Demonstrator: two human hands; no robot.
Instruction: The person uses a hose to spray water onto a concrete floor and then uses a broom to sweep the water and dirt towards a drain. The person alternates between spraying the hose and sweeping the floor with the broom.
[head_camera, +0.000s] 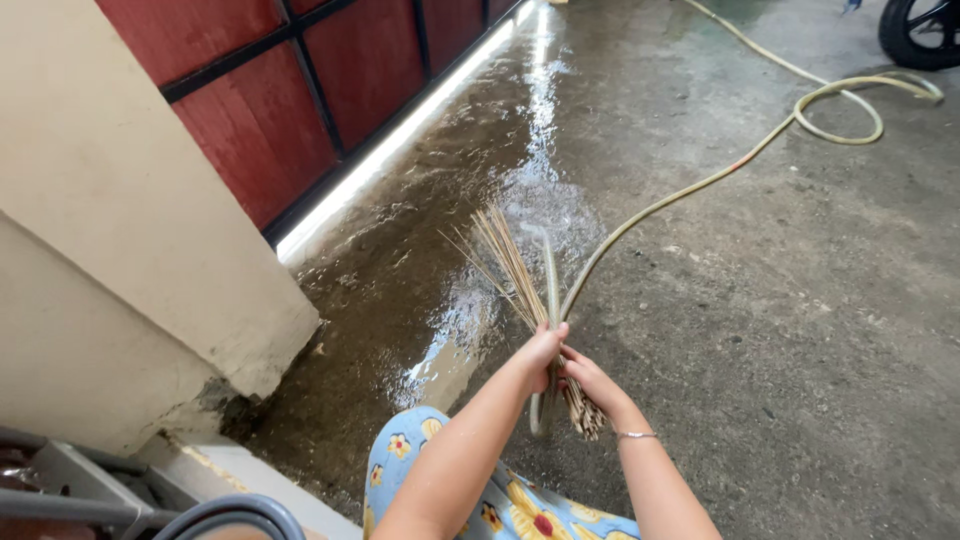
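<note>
My left hand (541, 352) and my right hand (592, 382) meet in front of me, low in the head view. Both close around a bundle of thin straw-coloured broom sticks (506, 262) whose tips fan up and left over the wet floor. A pale yellow-green hose (700, 185) runs through the same grip, bends in a loop below my hands, and its end (545, 250) points forward, spraying water onto the concrete. A thin bracelet circles my right wrist.
Wet, shiny concrete (480, 200) stretches ahead along a red panelled gate (300, 90). A cream pillar (130, 230) stands at the left. The hose coils at the far right near a dark tyre (925, 30). A floral garment (480, 490) covers my knee.
</note>
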